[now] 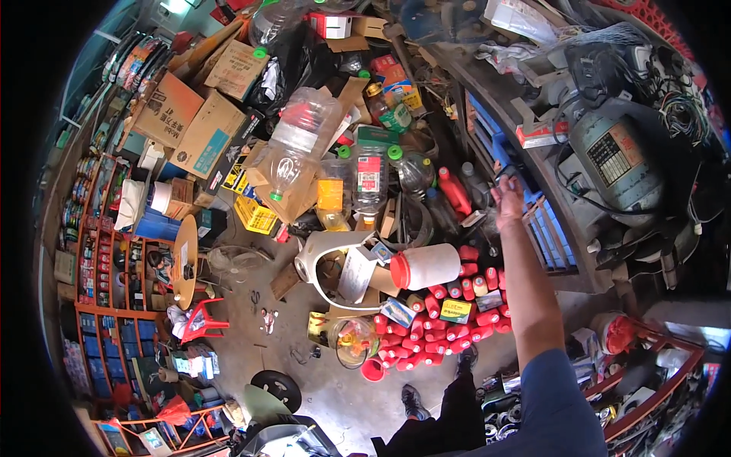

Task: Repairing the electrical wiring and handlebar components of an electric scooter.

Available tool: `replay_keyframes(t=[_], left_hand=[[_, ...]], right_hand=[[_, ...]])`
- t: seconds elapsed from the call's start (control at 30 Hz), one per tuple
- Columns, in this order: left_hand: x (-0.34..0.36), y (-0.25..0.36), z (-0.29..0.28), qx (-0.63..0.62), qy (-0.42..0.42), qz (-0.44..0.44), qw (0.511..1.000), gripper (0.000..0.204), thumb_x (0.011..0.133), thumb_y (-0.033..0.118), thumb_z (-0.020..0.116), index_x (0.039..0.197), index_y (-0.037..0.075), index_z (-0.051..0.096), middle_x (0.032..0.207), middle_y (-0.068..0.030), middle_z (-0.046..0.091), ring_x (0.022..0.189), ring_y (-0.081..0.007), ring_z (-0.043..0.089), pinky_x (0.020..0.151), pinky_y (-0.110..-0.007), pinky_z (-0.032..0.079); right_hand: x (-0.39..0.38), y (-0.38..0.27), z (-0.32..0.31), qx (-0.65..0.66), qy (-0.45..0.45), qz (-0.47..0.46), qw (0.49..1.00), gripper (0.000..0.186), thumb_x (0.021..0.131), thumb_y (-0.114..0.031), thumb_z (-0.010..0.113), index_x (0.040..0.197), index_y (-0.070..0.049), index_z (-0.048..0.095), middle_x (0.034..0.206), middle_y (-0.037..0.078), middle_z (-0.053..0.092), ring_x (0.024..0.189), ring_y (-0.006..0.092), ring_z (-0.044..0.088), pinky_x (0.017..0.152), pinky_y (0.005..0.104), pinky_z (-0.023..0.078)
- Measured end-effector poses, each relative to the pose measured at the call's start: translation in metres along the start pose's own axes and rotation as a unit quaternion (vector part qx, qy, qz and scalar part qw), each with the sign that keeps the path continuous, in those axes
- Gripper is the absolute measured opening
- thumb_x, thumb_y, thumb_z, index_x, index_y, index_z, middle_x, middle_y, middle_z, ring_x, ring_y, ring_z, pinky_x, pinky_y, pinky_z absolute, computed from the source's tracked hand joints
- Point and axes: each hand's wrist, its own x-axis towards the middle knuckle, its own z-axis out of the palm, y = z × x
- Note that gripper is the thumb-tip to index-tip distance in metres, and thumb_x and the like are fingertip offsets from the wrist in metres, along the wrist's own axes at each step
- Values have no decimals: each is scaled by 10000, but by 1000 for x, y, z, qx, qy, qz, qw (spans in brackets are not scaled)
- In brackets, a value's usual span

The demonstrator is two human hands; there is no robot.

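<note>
My right arm reaches up and forward from the lower right. My right hand [509,202] is beside the blue slatted crate [552,236], its fingers stretched out and apart. A small dark object [504,174] lies at the fingertips; I cannot make out its kind or whether they touch it. Left of the hand are a red plastic bottle [454,190] and a dark grey bottle [475,187]. Below stands a white drum with a red lid [438,265], tipped on its side above many red bottles [415,343]. My left hand is out of view.
Large clear bottles [369,179] and cardboard boxes [207,135] are heaped ahead. A metal bench carries a grey motor [618,161] at the right. At the left stand orange-framed shelves [106,311], a red stool [204,320] and a fan [234,261]. A wheel [276,390] is near my feet.
</note>
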Motion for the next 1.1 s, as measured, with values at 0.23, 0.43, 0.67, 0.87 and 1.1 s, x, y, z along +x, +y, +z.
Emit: replay_keyframes(t=[0.23, 0.43, 0.67, 0.87, 1.1], left_hand=[[-1, 24, 25, 9, 46, 33, 998, 447, 876, 330, 609, 1151, -15, 534, 1048, -145, 591, 918, -239, 596, 757, -383, 462], [-8, -17, 24, -1, 96, 74, 993, 326, 892, 286, 590, 1049, 2, 625, 909, -114, 668, 771, -197, 664, 615, -342, 523], [0, -76, 30, 303, 125, 284, 901, 116, 717, 249, 664, 787, 162, 634, 777, -30, 646, 836, -236, 652, 687, -363, 517], [-4, -62, 42, 594, 137, 287, 739, 197, 712, 274, 716, 789, 106, 648, 815, -70, 664, 881, -283, 654, 726, -381, 540], [-5, -120, 40, 211, 226, 276, 910, 245, 691, 273, 746, 709, 86, 589, 743, -84, 633, 756, -265, 650, 602, -359, 543]], right_hand=[[-54, 6, 26, -137, -86, 5, 987, 96, 926, -141, 535, 847, -123, 485, 974, 73, 627, 822, 149, 657, 620, 311, 524], [34, -6, 11, -634, 108, -405, 649, 396, 846, -429, 529, 992, -76, 637, 874, 177, 676, 792, 373, 654, 673, 493, 509], [86, -3, -17, -719, -42, -448, 530, 316, 906, -338, 523, 1109, -134, 652, 1027, 105, 678, 907, 276, 661, 719, 384, 527], [75, 24, -23, -770, -224, -266, 536, 295, 941, -265, 501, 1189, -164, 626, 1120, 144, 651, 1050, 326, 616, 852, 394, 500], [39, 7, 3, -712, -169, -400, 551, 235, 929, -178, 502, 1099, -93, 639, 1027, 96, 684, 874, 254, 675, 722, 386, 526]])
